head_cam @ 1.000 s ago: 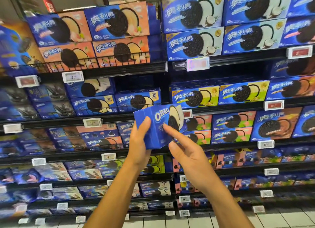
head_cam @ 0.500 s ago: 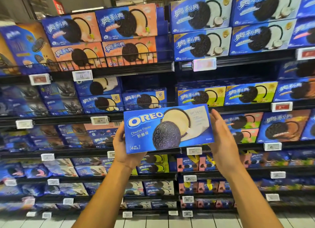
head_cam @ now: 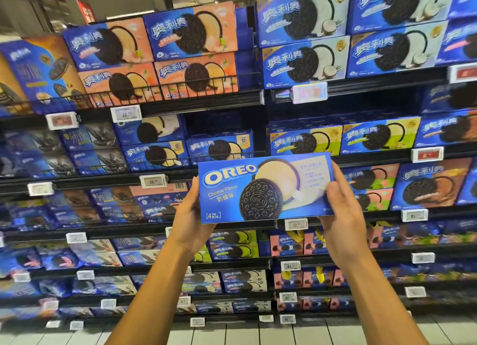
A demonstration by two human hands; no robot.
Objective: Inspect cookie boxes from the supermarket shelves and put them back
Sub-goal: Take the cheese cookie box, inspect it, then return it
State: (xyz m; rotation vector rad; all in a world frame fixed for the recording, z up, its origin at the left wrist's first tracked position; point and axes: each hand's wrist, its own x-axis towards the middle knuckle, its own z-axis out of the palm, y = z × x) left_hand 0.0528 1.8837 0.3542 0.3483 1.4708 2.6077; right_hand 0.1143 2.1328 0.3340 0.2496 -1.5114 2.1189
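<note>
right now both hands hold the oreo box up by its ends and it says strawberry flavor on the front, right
Not quite. The head view shows the Oreo box printed "Cheese Flavor", not strawberry. The rest stands: the left hand and right hand hold it up by its ends.

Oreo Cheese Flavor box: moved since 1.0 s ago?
Yes. The Oreo Cheese Flavor box turned from end-on to front-facing and shifted right along the shelf edge.

I'm looking at a supermarket aisle: tiers of black shelves (head_cam: pixel 180 102) packed with rows of blue cookie boxes (head_cam: pixel 304 60) facing out, small price tags (head_cam: pixel 126 113) clipped along each shelf edge, and a pale tiled floor (head_cam: pixel 232 334) below.
</note>
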